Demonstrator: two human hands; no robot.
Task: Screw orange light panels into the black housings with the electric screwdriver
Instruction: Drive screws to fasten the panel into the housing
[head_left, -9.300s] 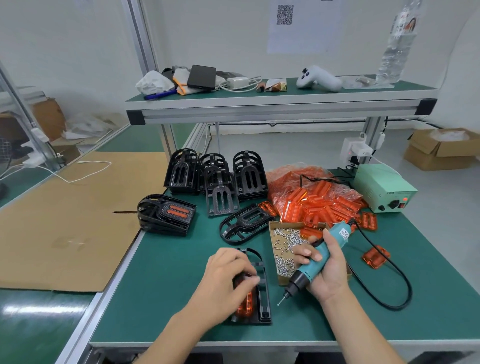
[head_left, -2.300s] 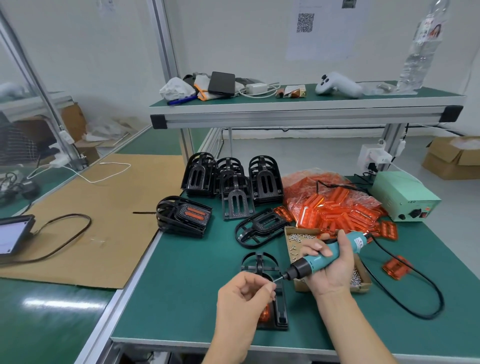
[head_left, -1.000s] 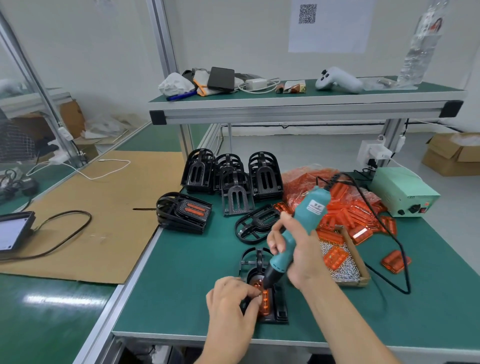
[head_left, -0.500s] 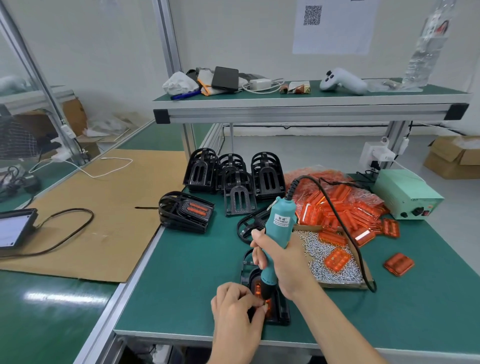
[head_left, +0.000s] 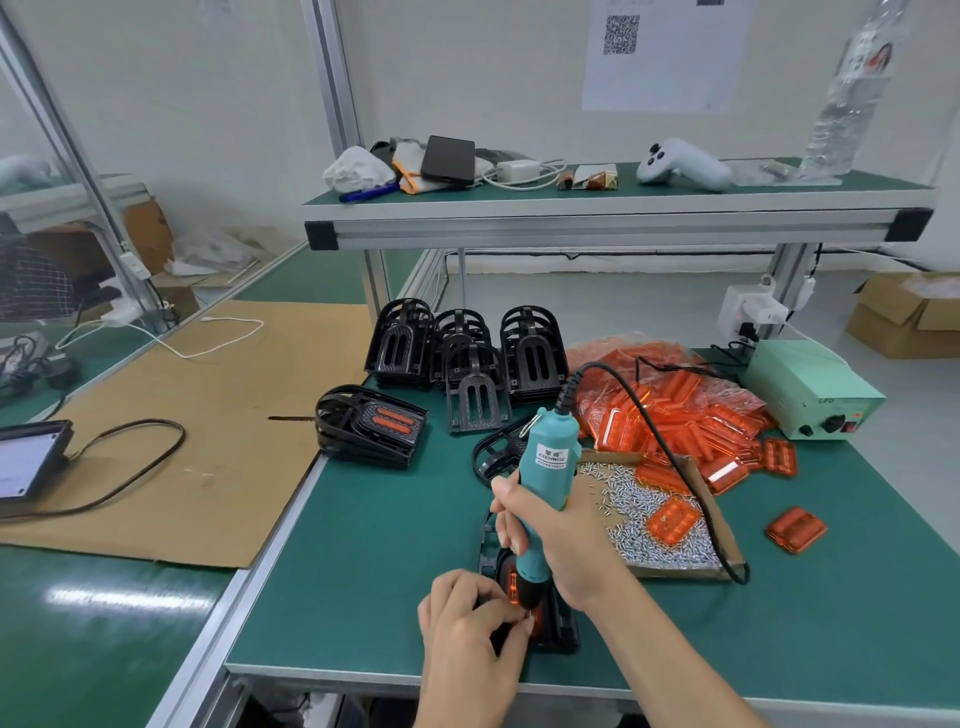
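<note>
The right hand has its grip clenched round the teal electric screwdriver, which stands nearly upright, leaning a little to the right at the top, with its tip down on the housing at the near edge of the green table. The left hand rests on the left side of that housing, its fingers curled and pinched in at the screwdriver tip; whether they grasp a screw or only steady the part I cannot tell. An orange light panel glows in the housing just beside the tip.

A black cord runs from the top of the screwdriver, arching over a cardboard tray of screws just right of the hand, with one orange panel lying in it. Beyond the tray is a heap of orange panels in clear plastic, with loose ones on the table to the right. A pale green power box stands at the far right. Empty black housings stand in a cluster at the back, and a stack of housings with an orange panel fitted in the top one lies to their left near the table edge.
</note>
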